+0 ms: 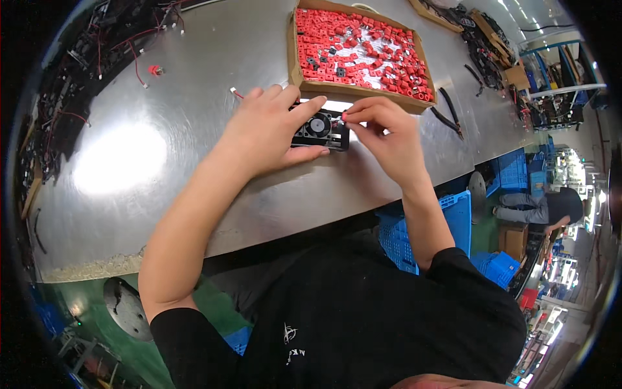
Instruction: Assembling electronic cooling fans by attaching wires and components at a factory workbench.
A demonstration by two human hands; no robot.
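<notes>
Filling much of view, table [210, 52]; box [363, 93] of red parts [317, 26] beyond, presumably for easy reach; left hand [264, 123] clasps black frame [345, 144] near the box, fan [318, 126] showing, likely steadying it; right hand [392, 133] pinched narrow at frame's right end, probably for precision, on tiny red bit [345, 117].

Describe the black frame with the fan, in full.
The black frame looks like plastic, with a dark round fan that has a paler centre. It is fan side up, on or just above the metal table, beside the cardboard box. The left hand grips it, hiding its left end; the right hand pinches something small and red at its right end.
</notes>
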